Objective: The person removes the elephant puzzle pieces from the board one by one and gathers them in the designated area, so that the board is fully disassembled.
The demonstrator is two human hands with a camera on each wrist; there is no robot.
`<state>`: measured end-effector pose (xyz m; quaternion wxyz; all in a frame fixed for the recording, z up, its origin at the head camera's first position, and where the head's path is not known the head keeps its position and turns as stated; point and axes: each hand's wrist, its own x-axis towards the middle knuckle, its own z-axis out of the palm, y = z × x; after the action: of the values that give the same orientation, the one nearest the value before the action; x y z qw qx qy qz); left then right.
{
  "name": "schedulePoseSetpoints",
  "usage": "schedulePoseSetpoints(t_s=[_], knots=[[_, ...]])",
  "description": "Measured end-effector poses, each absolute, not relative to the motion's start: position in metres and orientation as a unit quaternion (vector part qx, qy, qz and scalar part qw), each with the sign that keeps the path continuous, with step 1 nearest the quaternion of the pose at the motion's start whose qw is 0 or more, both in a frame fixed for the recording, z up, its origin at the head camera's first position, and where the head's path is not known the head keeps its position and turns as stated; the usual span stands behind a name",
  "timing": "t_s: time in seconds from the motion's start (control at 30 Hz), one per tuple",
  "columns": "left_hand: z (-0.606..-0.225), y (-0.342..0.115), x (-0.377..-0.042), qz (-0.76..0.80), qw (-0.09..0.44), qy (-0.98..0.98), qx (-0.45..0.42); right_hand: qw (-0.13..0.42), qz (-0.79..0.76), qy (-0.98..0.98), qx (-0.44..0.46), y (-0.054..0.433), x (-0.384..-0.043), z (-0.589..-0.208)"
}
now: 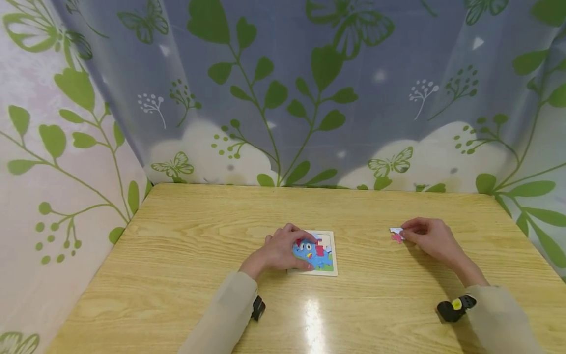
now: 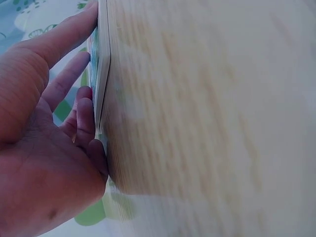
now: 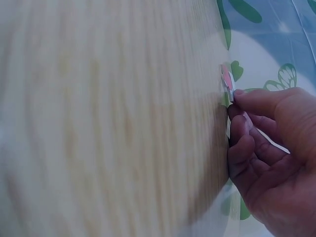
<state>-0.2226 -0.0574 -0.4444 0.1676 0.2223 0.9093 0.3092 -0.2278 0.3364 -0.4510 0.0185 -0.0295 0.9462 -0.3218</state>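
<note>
Jigsaw pieces (image 1: 396,237), to the right on the counter (image 1: 362,305) and pinched by the right hand (image 1: 432,240) at thumb and fingertip, look light, stiff and best held by their edges, the left hand (image 1: 281,250) resting spread across the puzzle board (image 1: 334,260).

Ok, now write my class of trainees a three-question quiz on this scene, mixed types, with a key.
1. Multiple choice: what does the left hand rest on?
A) the patterned backdrop
B) the jigsaw puzzle board
C) the right sleeve

2. True or false: both hands are on the jigsaw puzzle board.

3. Short answer: what is the main colour of the cartoon figure pictured there?

Key: 1. B. 2. False; the right hand is apart from it, at a pink jigsaw piece. 3. Blue.
</note>
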Motion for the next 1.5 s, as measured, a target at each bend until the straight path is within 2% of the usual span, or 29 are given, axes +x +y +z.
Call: schedulePoseSetpoints(t_s=[0.67,1.1,1.5], knots=[[-0.445,-0.056,-0.222,0.308,0.167,0.91,0.221,-0.008,-0.324,0.945,-0.035,0.327,-0.223,-0.445],[-0.445,-0.055,-0.22,0.31,0.168,0.91,0.216,-0.015,-0.342,0.934,-0.1,0.287,-0.21,-0.435],[-0.444,-0.054,-0.221,0.306,0.168,0.911,0.22,0.015,-0.37,0.92,-0.131,0.249,-0.212,-0.435]])
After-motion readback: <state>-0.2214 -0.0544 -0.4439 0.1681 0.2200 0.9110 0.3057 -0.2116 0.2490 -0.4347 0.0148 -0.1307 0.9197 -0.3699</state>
